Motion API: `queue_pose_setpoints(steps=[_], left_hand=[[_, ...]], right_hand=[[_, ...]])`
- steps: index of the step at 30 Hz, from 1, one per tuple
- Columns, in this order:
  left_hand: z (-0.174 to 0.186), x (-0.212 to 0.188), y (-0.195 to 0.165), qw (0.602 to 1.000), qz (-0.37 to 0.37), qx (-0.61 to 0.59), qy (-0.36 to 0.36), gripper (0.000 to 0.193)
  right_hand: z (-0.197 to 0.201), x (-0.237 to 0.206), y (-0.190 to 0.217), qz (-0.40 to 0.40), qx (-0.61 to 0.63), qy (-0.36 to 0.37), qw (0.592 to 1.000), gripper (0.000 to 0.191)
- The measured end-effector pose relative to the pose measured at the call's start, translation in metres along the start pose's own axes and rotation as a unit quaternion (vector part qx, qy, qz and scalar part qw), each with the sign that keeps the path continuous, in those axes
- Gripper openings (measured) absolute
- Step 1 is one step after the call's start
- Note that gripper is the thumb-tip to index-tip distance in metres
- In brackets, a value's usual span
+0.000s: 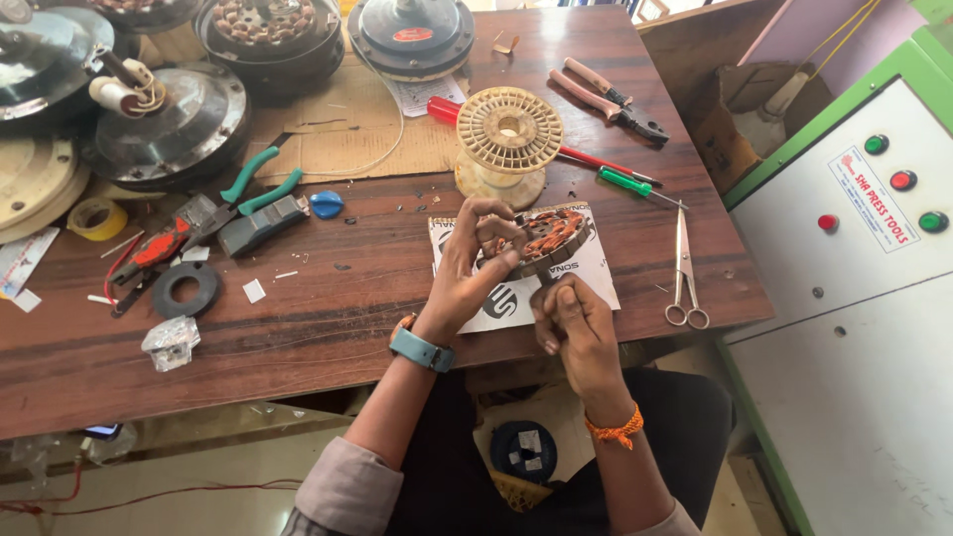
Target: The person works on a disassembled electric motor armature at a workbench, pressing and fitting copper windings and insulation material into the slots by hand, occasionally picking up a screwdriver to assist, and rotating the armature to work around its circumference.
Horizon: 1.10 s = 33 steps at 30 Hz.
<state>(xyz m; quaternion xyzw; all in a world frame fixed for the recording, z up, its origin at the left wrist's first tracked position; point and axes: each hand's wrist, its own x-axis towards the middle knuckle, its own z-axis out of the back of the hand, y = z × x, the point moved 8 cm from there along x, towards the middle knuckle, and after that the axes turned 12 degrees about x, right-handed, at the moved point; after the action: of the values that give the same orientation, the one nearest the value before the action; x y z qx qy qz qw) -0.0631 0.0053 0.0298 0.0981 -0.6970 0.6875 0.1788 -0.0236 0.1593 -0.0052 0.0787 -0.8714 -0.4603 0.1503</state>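
Copper-wound stator held in both hands

Copper coils ring the stator (549, 238), lifted just above a printed paper sheet (516, 298) on the wooden surface (328, 308). Left hand (475, 268) pinches its near-left rim; right hand (571, 323) closes around its lower edge. Scissors (685, 268) lie right of the right hand; a plastic spool (508, 134) stands beyond both.

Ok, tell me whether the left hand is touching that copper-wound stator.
Touching. The head view shows the left hand with its fingers curled over the rim of the copper-wound stator.
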Motion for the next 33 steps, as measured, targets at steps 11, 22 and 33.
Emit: queue_pose_setpoints(steps=[11, 22, 33], left_hand=[[-0.013, -0.006, -0.046, 0.941, -0.147, 0.303, -0.035, 0.037], [-0.024, -0.009, -0.064, 0.873, -0.220, 0.419, -0.114, 0.035], [-0.025, -0.016, -0.070, 0.839, -0.244, 0.467, -0.136, 0.035]], right_hand=[[0.052, -0.015, 0.015, 0.029, 0.123, -0.054, 0.990, 0.029], [0.041, -0.017, 0.086, 0.127, -0.309, -0.102, 0.937, 0.026], [0.044, -0.002, 0.055, 0.004, -0.271, -0.067, 0.960, 0.024]])
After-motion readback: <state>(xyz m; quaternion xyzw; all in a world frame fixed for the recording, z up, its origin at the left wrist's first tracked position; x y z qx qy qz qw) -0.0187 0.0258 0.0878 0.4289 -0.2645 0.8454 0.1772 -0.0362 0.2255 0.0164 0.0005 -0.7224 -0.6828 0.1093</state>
